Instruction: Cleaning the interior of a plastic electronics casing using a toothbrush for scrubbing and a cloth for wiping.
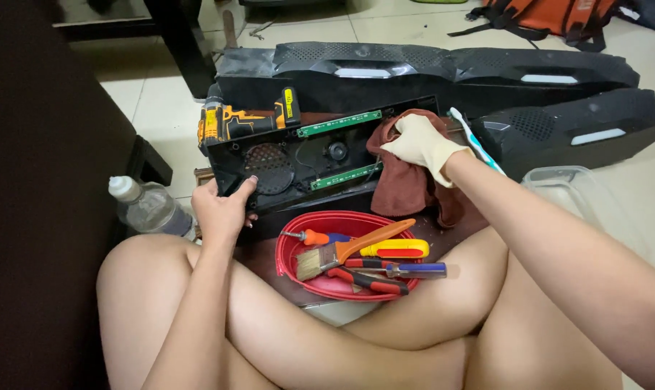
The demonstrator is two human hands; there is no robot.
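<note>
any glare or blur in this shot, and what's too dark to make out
Head view: sharp overall, both hands crisp; bright glare on the floor tiles at right; the dark panel at left is nearly black, no detail; soft highlights on the black speaker shells.

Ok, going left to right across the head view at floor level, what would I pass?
Plastic bottle → left hand on the open black casing → red bowl of tools → gloved right hand on the reddish-brown cloth → clear plastic container.
</note>
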